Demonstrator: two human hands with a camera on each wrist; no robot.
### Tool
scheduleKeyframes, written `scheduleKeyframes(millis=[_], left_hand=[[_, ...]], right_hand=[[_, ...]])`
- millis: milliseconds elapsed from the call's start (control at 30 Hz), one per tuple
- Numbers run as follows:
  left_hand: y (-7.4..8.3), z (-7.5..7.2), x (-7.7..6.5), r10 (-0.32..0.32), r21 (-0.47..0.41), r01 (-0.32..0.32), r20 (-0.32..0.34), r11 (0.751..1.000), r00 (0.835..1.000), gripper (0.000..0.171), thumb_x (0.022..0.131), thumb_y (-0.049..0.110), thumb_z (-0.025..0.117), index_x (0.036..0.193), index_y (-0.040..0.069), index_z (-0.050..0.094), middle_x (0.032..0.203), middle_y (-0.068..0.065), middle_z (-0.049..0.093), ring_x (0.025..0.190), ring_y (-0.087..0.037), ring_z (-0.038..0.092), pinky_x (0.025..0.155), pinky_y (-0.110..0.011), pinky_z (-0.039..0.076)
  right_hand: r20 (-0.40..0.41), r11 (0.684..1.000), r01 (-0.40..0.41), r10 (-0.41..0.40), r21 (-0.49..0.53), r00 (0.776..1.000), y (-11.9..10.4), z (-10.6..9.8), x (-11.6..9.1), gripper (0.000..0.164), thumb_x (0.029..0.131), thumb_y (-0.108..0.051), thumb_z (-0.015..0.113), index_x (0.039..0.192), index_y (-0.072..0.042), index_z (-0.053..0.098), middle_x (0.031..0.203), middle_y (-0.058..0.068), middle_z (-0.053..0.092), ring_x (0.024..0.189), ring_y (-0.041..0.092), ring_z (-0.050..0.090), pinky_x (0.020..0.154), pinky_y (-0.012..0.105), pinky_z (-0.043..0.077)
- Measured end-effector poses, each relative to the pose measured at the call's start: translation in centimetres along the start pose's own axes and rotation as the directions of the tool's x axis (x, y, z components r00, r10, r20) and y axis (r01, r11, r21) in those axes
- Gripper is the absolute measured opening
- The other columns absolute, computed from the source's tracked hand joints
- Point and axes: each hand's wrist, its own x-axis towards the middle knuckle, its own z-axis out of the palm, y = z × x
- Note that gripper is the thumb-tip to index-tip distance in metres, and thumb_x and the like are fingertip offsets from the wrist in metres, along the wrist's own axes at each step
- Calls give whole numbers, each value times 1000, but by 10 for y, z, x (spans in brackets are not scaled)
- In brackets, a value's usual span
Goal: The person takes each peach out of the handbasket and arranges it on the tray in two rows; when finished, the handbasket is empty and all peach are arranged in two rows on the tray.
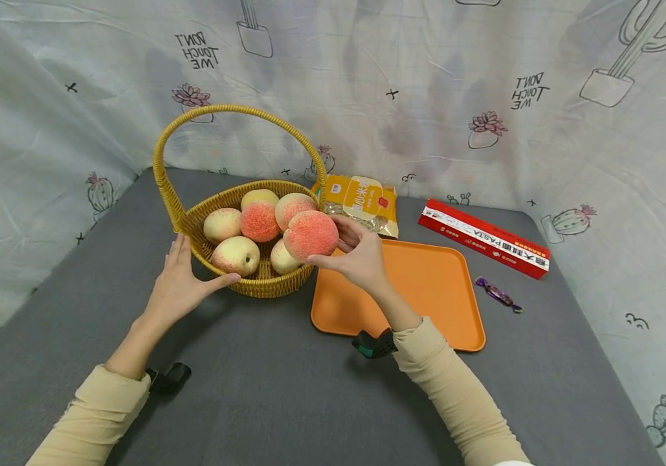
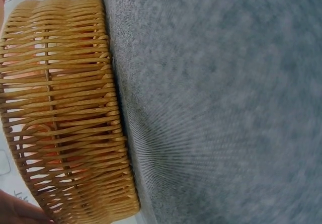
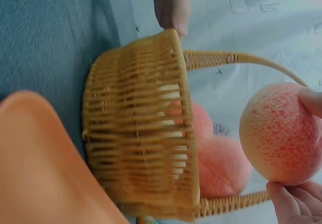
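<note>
One peach is in the right hand, pinched between thumb and fingers, the grip about as wide as the fruit. It is held above the right side of the basket, clear of the rim. The left hand rests against the basket's near left edge, fingers straight beside the foot of the handle, thumb lying along the rim; it seems to be steadying the basket.

The step in hand looks like passing a peach over the rim, though whether inward or toward the orange tray cannot be told. Either way, the next move calls for a secure pinch and a path clear of the handle.

Six other peaches show in the basket; they hide much of its floor. The yellow bag is partly covered by the basket and right hand. The left wrist view cuts off most of its hand, so any curl of the fingertips is hard to make out.
</note>
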Motion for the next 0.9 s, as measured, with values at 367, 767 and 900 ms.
scheduleKeyframes(millis=[367, 767, 900], left_hand=[[2, -1, 0, -4, 16, 4, 0, 1000, 1000, 126, 79, 62, 71, 151, -10, -4, 157, -30, -6, 139, -57, 4, 101, -74, 19], [2, 0, -1, -13, 23, 13, 3, 1000, 1000, 126, 79, 62, 70, 151, -10, -4, 157, -31, -5, 139, -57, 5, 101, -73, 20], [2, 0, 0, -13, 23, 13, 2, 1000, 1000, 126, 79, 62, 70, 151, -9, -4, 157, -30, -5, 139, -57, 5, 101, -74, 20]], right_hand=[[-100, 999, 42, -43, -5, 994, 2, -28, 0, 65, 66, 15, 81, 126, 12, 57, 121, 27, 63, 110, 34, 64, 88, 31, 53], [-190, 999, -24, 16, -42, 982, 11, -45, 4, 65, 68, 12, 81, 128, 11, 57, 121, 26, 63, 111, 34, 63, 89, 30, 52], [-209, 996, -59, 43, -70, 977, 17, -48, 6, 66, 70, 8, 83, 130, 10, 56, 122, 26, 62, 113, 33, 62, 91, 30, 51]])
